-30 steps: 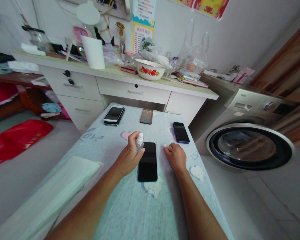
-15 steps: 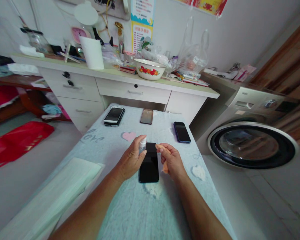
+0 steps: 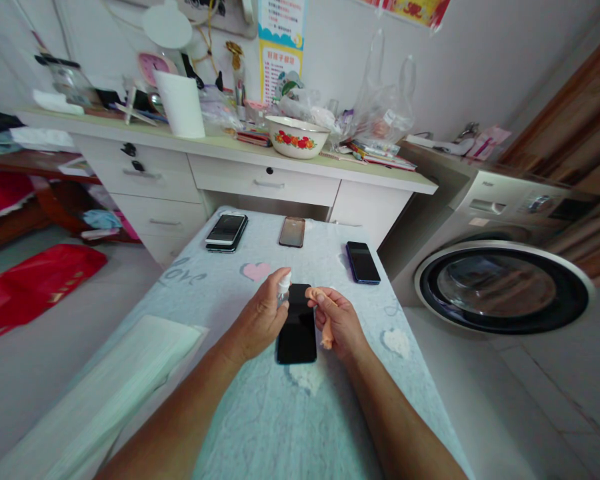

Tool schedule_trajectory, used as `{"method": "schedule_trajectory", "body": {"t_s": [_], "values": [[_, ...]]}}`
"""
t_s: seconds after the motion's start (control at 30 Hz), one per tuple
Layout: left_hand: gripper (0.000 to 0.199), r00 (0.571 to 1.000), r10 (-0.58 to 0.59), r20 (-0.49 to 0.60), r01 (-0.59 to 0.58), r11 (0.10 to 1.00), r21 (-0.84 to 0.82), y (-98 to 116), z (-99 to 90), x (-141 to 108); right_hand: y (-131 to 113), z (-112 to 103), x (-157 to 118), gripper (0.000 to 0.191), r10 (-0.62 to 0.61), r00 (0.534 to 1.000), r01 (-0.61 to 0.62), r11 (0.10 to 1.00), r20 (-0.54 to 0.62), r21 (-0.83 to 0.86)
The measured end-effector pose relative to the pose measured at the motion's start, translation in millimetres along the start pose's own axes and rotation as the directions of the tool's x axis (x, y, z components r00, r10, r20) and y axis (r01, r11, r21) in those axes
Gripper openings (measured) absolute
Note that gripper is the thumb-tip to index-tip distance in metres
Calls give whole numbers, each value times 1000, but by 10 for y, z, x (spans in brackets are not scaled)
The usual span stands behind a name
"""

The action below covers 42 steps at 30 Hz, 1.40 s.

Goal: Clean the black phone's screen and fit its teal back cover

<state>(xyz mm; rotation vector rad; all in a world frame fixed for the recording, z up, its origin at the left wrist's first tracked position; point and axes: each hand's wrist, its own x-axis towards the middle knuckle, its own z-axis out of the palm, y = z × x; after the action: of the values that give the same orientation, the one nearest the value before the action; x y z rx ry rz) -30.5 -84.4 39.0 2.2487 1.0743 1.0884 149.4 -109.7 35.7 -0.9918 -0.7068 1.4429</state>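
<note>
My left hand [image 3: 261, 319] is closed around a small clear spray bottle [image 3: 283, 288] with a white nozzle, the thumb and fingers wrapped about it. Opposite it, my right hand [image 3: 341, 323] pinches a crumpled orange cloth [image 3: 327, 333], whose ends stick out above and below the fingers. Between and below both hands a smartphone [image 3: 297, 337] with a dark screen lies flat on the table; the left hand partly covers its left side.
On the tablecloth [image 3: 260, 413] lie stacked phones [image 3: 227, 230], a phone case [image 3: 292, 232] and a blue-edged phone [image 3: 363, 262]. A folded pale cloth [image 3: 105, 393] covers the left side. Behind stands a cluttered desk with a floral bowl [image 3: 297, 138]; a washing machine [image 3: 500, 267] is at right.
Both hands keep their grips on the bottle and the cloth. The right hand has shifted slightly left over the phone's edge; the whole view has moved a little.
</note>
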Motion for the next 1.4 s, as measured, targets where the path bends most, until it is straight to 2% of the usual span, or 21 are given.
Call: {"method": "schedule_trajectory", "body": {"t_s": [0.13, 0.27, 0.4, 0.6, 0.83, 1.17, 1.4], "values": [[61, 993, 86, 84, -103, 969, 226, -12, -17, 31, -22, 27, -10, 31, 10, 1000, -10, 999, -8, 34], [59, 982, 76, 172, -127, 942, 311, -1, -29, 39, -9, 18, 8, 32, 24, 1000, -24, 997, -6, 67], [58, 978, 38, 206, -100, 949, 298, 29, -3, 32, 21, 0, 25, 33, 37, 999, -36, 996, -2, 81], [56, 979, -6, 202, -45, 968, 248, 54, 22, 41, 60, -16, 41, 36, 54, 999, -53, 995, -10, 79], [55, 976, 20, 217, -62, 980, 187, 22, 56, 52, 81, -8, 47, 36, 68, 997, -66, 996, -33, 51], [54, 975, -13, 220, -23, 987, 158, 6, 74, 75, 90, 4, 34, 39, 74, 997, -73, 997, -17, 35], [49, 984, -17, 179, -10, 988, 151, 8, 86, 81, 86, 9, 29, 38, 77, 997, -76, 996, -17, 37]]}}
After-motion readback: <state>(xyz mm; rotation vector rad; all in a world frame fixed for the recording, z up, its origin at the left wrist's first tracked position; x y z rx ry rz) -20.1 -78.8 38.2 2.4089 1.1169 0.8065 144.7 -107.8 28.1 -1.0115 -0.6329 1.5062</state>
